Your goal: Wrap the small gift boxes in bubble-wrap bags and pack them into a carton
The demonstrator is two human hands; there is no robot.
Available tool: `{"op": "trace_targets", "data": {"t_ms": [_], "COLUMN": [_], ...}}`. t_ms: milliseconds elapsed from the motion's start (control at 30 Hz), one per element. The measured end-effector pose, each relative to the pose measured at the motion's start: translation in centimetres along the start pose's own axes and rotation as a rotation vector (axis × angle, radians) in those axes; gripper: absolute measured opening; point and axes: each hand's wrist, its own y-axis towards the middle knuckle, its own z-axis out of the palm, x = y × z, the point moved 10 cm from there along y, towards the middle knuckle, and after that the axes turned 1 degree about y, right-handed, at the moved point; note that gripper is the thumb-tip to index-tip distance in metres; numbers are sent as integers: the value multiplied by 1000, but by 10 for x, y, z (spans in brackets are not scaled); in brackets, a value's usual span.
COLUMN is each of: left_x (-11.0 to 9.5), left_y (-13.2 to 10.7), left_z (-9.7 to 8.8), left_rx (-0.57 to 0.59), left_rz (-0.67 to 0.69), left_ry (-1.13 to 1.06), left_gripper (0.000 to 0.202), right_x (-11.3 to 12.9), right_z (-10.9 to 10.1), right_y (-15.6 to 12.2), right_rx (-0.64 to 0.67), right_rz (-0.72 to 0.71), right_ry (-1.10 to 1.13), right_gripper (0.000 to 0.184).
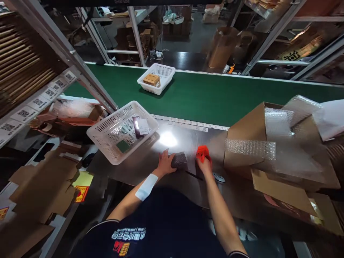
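Observation:
My left hand [164, 164] is closed around one end of a small dark box in bubble wrap [180, 160], which lies on the metal table [145, 168]. To its right, my right hand [204, 163] grips an orange-red tape dispenser [202, 152] just over the tabletop. The dispenser's lower part is hidden by my fingers. Left of my hands stands a white plastic basket [104, 152], holding a dark purple box [137, 128] with a white label [143, 126] and a dark green flat piece [123, 146].
Beyond the table runs a green conveyor belt [193, 96], carrying a smaller white basket [168, 73] with an orange-brown box [152, 80]. A cardboard box with bubble wrap [244, 132] stands right. A computer mouse [219, 177] sits near my right forearm. Flattened cardboard [45, 179] lies left.

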Motion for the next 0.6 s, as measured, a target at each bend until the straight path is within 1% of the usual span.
{"op": "trace_targets", "data": {"t_ms": [33, 100, 167, 233, 300, 333, 400, 467, 533, 600], "left_x": [0, 0, 6, 19, 34, 40, 48, 55, 61, 66], "left_y": [2, 4, 3, 1, -1, -2, -3, -3, -2, 1], "left_z": [-1, -3, -10, -19, -26, -29, -34, -37, -36, -31], "left_rx": [11, 17, -29, -90, -136, -159, -219, -276, -322, -339], "left_rz": [9, 39, 45, 2, -25, -21, 13, 28, 16, 5], "left_ry": [-29, -69, -54, -22, -48, -96, -221, -318, -360, -370], "left_gripper": [88, 87, 83, 77, 70, 67, 66, 64, 58, 51], "right_x": [2, 7, 19, 41, 75, 94, 130, 157, 170, 171], "right_z": [-3, -7, -9, -7, 2, 8, 21, 37, 57, 73], "right_y": [-3, -19, -44, -69, -88, -94, -97, -93, -87, -81], "right_rx": [19, 77, 135, 226, 347, 408, 480, 531, 579, 603], "right_rz": [-7, 5, 13, 24, 24, 22, 6, -13, 13, 64], "right_ry": [94, 395, 698, 912, 1005, 1048, 1069, 1047, 989, 915], "right_gripper": [36, 41, 52, 64, 69, 68, 66, 63, 58, 51]}}
